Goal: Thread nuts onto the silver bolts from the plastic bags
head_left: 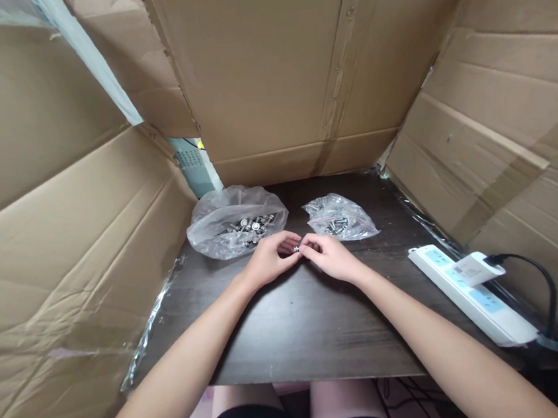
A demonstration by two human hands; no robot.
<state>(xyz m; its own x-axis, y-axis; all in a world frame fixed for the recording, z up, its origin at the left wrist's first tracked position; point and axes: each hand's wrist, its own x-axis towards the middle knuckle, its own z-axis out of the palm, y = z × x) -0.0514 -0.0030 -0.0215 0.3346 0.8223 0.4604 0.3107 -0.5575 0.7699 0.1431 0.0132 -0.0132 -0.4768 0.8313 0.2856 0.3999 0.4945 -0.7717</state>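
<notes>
Over the middle of the dark table, my left hand and my right hand meet at the fingertips. Between them is a small shiny metal bolt, partly covered by the fingers. My right thumb and forefinger pinch it, while my left thumb and curled fingers close on its other side. Just beyond my left hand lies an opened clear plastic bag holding several metal fasteners with round heads. Behind my right hand is a smaller zip bag with bolts or screws inside.
A white power strip with a plugged-in white adapter and black cable lies along the table's right side. Cardboard walls enclose the dark tabletop at left, back and right. Its front edge is above my lap.
</notes>
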